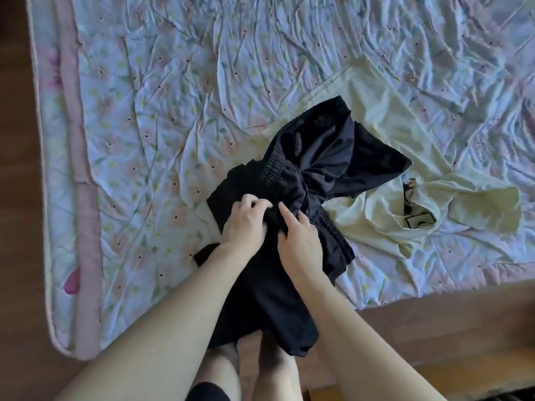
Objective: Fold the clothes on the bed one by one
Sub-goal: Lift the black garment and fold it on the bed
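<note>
Head view shows nothing folded yet: both hands, left hand (pixel 244 224) and right hand (pixel 299 241), pinch the bunched black garment (pixel 318 157) with curled fingers (pixel 285 211), the cream shirt (pixel 405 175) waiting on the bed (pixel 173 82).

A wrinkled quilt (pixel 179 91) with a pale floral print was spread across most of the view. A pink border (pixel 78 157) ran down its left side, and a rounded corner was seen at the lower left. A darker pink petal shape (pixel 71 280) was printed near that border. Brown wooden floor (pixel 440 322) was visible beyond the quilt's lower right edge and in a dark strip (pixel 14 198) along the left. Bare legs (pixel 249 374) were seen at the bottom centre, standing on the floor.
</note>
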